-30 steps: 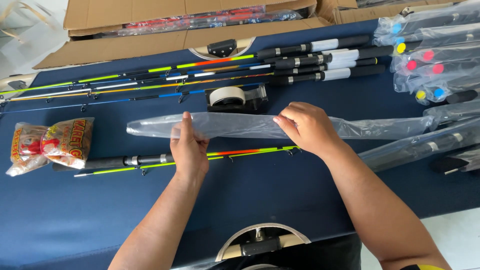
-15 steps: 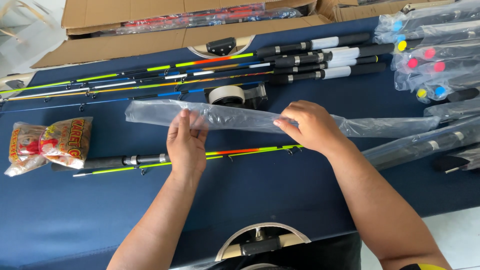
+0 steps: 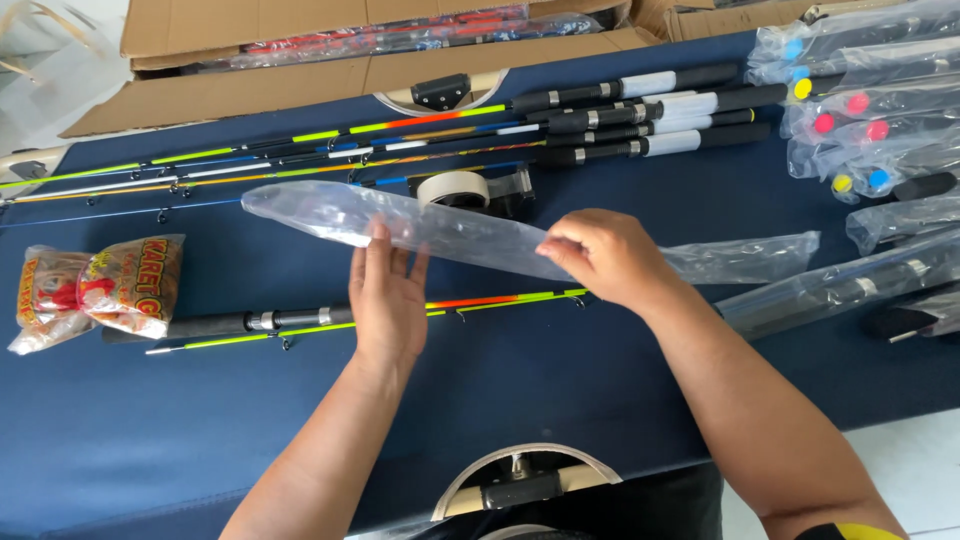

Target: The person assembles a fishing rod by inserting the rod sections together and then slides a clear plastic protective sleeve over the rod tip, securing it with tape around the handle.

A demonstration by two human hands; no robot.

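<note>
A long clear plastic sleeve (image 3: 450, 228) lies slantwise over the blue table. My left hand (image 3: 387, 295) rests flat with its fingertips on the sleeve's left part. My right hand (image 3: 605, 257) pinches the sleeve near its middle. Under both hands lies a fishing rod (image 3: 300, 320) with a black handle and a yellow, green and orange shaft. A roll of tape in a dispenser (image 3: 470, 189) sits just behind the sleeve.
Several more fishing rods (image 3: 420, 135) lie along the table's far side. Bagged rods with coloured end caps (image 3: 860, 110) pile up at the right. A packet of rubber bands (image 3: 95, 290) lies at the left. Cardboard boxes (image 3: 300, 60) stand behind the blue table (image 3: 560, 400).
The sleeve's left end has lifted and swung toward the far side, so it now lies more slanted. My left hand has slid a little to the right along it.
</note>
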